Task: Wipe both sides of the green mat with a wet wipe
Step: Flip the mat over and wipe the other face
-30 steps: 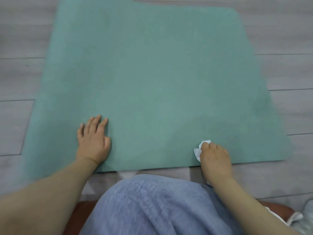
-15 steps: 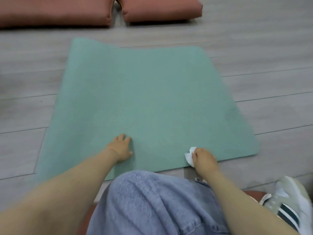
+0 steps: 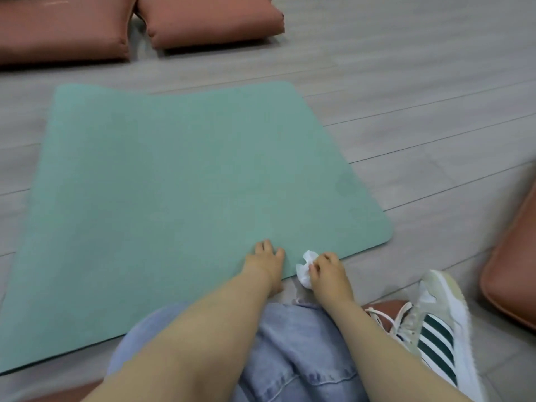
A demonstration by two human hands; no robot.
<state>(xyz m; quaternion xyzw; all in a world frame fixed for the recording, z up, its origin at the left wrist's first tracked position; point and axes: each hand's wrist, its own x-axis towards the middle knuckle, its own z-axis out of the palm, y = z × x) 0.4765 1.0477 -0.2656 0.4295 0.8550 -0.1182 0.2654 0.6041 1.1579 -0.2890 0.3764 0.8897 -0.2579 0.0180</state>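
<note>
Compared with a moment ago, both hands have drawn together at the near edge of the green mat (image 3: 185, 192), and more of the room shows beyond it. The mat lies flat on a grey wood-plank floor (image 3: 420, 105), filling the middle of the view, its near right corner rounded and its far edge slightly wavy.

On the mat's near edge rests the left hand (image 3: 265, 261), palm down, fingers close together and bent a little at the knuckles. Just beside it to the right, the right hand (image 3: 326, 271) pinches a crumpled white wet wipe (image 3: 306, 268) between thumb and curled fingers; the wipe sits right at the mat's edge, partly over the floor.

Blue denim jeans (image 3: 290, 352) cover the person's lap at the bottom centre. At lower right is a cream and white sneaker (image 3: 435, 329) with white laces and dark green side stripes; no brand name or other writing can be read on it or anywhere else.

Two terracotta-coloured cushions (image 3: 208, 18) lie side by side on the floor beyond the mat, well apart from it. Part of another cushion (image 3: 513, 271) of the same colour shows at the right edge.
</note>
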